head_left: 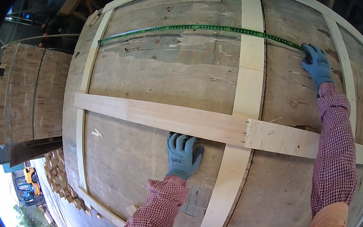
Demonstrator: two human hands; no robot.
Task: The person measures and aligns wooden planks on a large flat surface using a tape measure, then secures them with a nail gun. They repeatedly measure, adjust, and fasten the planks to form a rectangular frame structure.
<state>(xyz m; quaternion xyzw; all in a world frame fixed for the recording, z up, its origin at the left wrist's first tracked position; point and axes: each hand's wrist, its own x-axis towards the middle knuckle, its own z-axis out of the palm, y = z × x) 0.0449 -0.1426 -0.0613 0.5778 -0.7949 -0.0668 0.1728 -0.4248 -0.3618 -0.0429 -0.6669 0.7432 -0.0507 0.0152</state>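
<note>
A green tape measure (196, 26) is drawn out across the far part of a large wooden panel (171, 83). Its left end lies at the left upright batten (89, 68), and it crosses the pale middle batten (252, 54). My right hand (318, 65), in a blue glove, is closed on the tape's right end; any case there is hidden. Lower down, a long pale plank (185, 119) lies crosswise over the battens. My left hand (183, 156), also gloved, rests palm down with its fingertips at the plank's near edge and thumb apart, gripping nothing.
Another batten (343, 65) runs along the right side. Small wood slivers (97, 133) lie on the panel. To the left stand a wrapped stack of wood pieces (25, 94) and a heap of loose blocks (58, 173). An orange forklift (32, 181) shows outside at the lower left.
</note>
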